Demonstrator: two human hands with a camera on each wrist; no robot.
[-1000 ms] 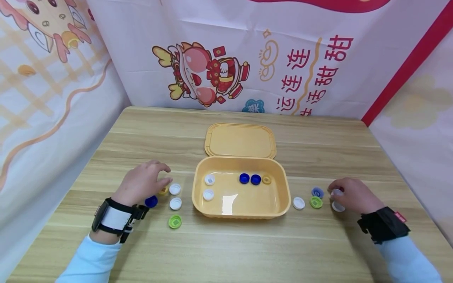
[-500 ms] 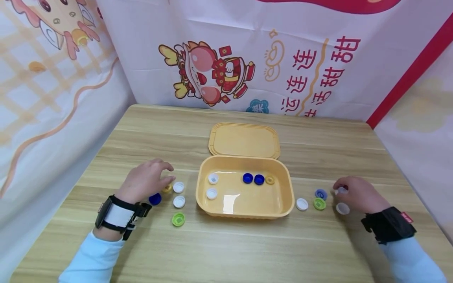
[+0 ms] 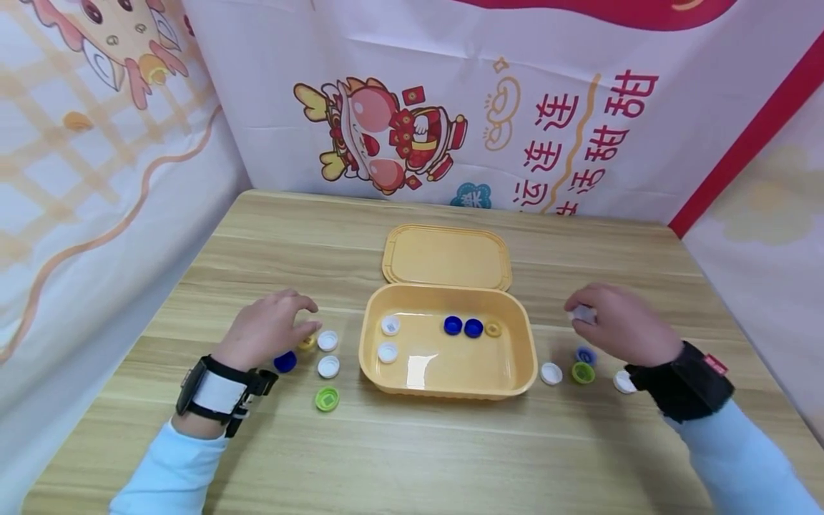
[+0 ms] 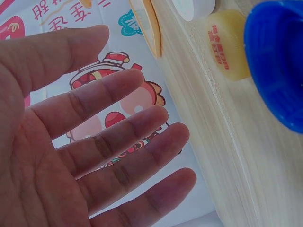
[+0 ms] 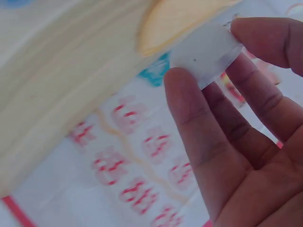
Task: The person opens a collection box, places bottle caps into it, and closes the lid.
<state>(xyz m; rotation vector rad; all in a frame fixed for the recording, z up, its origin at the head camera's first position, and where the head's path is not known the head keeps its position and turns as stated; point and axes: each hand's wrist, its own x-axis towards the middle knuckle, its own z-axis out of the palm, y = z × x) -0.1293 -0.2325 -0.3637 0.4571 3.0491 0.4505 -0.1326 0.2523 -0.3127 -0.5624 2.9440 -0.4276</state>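
Observation:
My right hand (image 3: 621,325) pinches a white bottle cap (image 5: 203,52) between thumb and fingertips, raised above the table right of the box. Beneath that hand lie a light blue cap (image 3: 585,355), a green cap (image 3: 583,373) and two white caps, one (image 3: 551,373) by the box and one (image 3: 624,382) near the wrist. The left hand (image 3: 264,330) hovers with spread, relaxed fingers and holds nothing. Close to it are a dark blue cap (image 4: 279,61) and a yellow cap (image 4: 227,45) with red print. Two white caps (image 3: 327,340) and a green cap (image 3: 327,399) lie right of them.
A yellow plastic box (image 3: 463,368) stands mid-table with two white caps (image 3: 388,352), two dark blue caps (image 3: 473,328) and a yellow cap (image 3: 493,329) inside. Its lid (image 3: 447,256) lies flat behind it. Printed cloth (image 3: 270,93) hangs behind and beside the table.
The right hand has picked up the white cap from the right-hand group and moved up and left toward the box. My left hand stays in place. The head view has shifted slightly.

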